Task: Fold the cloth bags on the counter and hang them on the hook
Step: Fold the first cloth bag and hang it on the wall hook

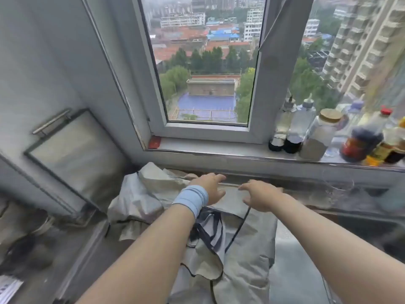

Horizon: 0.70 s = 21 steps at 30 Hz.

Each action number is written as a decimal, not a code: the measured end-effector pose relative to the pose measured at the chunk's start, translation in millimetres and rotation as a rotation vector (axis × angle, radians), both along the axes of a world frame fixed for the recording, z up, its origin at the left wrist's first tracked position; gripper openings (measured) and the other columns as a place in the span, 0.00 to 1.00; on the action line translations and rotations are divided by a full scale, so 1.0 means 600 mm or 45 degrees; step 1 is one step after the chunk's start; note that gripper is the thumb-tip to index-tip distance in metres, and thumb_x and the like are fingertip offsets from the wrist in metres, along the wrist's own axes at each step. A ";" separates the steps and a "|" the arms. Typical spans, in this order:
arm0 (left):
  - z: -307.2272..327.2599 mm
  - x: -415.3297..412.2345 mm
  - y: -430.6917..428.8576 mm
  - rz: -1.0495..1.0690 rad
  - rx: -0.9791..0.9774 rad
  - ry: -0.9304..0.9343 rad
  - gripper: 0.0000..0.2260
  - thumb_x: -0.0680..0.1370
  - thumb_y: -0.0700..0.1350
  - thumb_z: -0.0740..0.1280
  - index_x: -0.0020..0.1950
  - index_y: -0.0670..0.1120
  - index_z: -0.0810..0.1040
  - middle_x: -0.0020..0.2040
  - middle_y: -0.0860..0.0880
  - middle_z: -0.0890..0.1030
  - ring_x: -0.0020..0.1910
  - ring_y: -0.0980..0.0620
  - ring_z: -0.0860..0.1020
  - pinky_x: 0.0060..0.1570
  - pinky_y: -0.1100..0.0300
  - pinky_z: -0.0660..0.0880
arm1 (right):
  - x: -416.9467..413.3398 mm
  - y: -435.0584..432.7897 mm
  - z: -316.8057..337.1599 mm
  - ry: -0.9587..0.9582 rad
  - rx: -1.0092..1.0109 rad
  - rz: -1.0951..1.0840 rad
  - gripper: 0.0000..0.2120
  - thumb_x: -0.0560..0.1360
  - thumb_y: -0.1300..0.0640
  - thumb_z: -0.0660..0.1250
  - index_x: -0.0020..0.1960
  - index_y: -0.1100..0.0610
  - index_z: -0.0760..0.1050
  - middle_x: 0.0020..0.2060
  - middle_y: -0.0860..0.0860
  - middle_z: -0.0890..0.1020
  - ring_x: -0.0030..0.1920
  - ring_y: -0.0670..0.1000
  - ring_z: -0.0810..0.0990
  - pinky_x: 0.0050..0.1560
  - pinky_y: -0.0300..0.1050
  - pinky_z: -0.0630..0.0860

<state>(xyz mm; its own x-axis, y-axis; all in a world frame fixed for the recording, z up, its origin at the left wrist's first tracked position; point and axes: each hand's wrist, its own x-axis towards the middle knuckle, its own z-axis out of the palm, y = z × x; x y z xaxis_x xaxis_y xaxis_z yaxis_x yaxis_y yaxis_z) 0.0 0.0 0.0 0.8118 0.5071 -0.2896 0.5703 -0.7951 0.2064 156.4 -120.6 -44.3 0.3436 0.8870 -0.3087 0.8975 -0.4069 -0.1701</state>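
Observation:
A pale grey cloth bag (247, 249) with dark straps lies spread on the counter below the window. My left hand (211, 187), with a light blue wristband, rests flat on its far edge, fingers spread. Just to the right, my right hand (260, 195) presses on the same far edge, fingers apart and slightly curled. A second crumpled pale bag (140, 198) is heaped to the left of my left hand. No hook is in view.
Several bottles and jars (324, 134) stand on the window sill at right. An open cabinet door with a metal handle (72, 159) juts out at left. A glass (337, 185) stands right of my hands. Part of a sink (372, 229) lies at right.

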 end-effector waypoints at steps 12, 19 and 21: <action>-0.254 0.130 0.013 -0.217 -0.121 0.417 0.27 0.75 0.48 0.66 0.73 0.54 0.64 0.72 0.50 0.67 0.68 0.45 0.70 0.63 0.46 0.71 | 0.066 0.003 -0.197 -0.054 -0.301 0.187 0.23 0.76 0.66 0.58 0.70 0.53 0.66 0.58 0.57 0.73 0.55 0.60 0.78 0.44 0.48 0.68; -0.271 0.158 0.024 -0.292 0.142 0.238 0.14 0.78 0.42 0.60 0.59 0.54 0.80 0.59 0.49 0.77 0.60 0.45 0.73 0.54 0.54 0.72 | 0.096 -0.028 -0.185 0.029 -0.058 0.025 0.14 0.74 0.65 0.60 0.53 0.55 0.80 0.50 0.53 0.74 0.50 0.59 0.77 0.42 0.47 0.68; -0.247 0.158 0.039 -0.276 0.167 0.121 0.13 0.78 0.42 0.60 0.57 0.53 0.81 0.57 0.48 0.74 0.60 0.45 0.71 0.47 0.55 0.70 | 0.095 -0.040 -0.154 0.008 -0.006 -0.030 0.11 0.72 0.64 0.60 0.48 0.56 0.79 0.49 0.52 0.74 0.49 0.58 0.77 0.42 0.49 0.72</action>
<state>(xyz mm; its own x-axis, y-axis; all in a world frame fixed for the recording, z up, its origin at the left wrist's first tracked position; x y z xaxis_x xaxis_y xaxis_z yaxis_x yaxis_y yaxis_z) 95.1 23.6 -148.0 0.8779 0.3627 -0.3128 0.3958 -0.9171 0.0474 213.5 -144.9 -136.9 0.3623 0.8771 -0.3153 0.8867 -0.4286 -0.1735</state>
